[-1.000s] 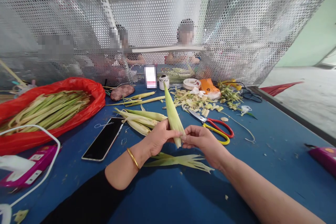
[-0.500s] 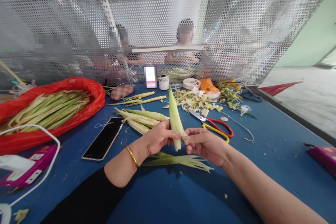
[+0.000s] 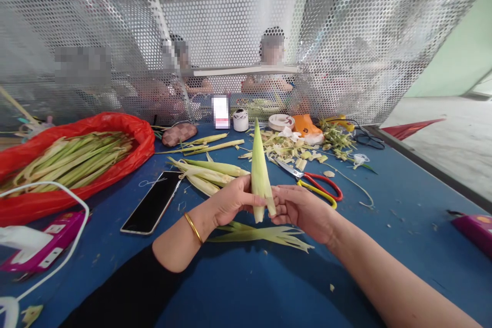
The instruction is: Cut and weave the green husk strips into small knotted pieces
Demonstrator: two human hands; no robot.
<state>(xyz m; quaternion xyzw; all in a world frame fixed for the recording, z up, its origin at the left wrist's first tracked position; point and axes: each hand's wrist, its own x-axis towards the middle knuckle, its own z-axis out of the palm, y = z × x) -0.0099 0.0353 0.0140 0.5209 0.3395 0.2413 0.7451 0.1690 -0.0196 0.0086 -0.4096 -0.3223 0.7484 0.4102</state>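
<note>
A pale green corn husk (image 3: 260, 171) stands upright, tip up, between my hands over the blue table. My left hand (image 3: 236, 199) grips its lower left side, thumb across the front. On the right, my right hand (image 3: 302, 210) has its fingers closed at the husk's lower right edge, where a strip splits away. Beneath them lies a husk with a frayed, shredded end (image 3: 269, 236). More husks (image 3: 209, 174) are piled just beyond my left hand. Scissors (image 3: 317, 187) with red and yellow handles rest open to the right.
A red plastic bag (image 3: 144, 136) full of husk strips stands at left, beside a black phone (image 3: 154, 202) and a white cable (image 3: 79, 236). Husk scraps (image 3: 290, 148), a tape roll (image 3: 281, 122) and a thread spool (image 3: 240, 120) lie toward the perforated metal screen (image 3: 238, 20); people sit behind it.
The husk has turned a little more upright and shifted slightly right. My right hand's fingers have moved from a pinch at the front to around its right edge.
</note>
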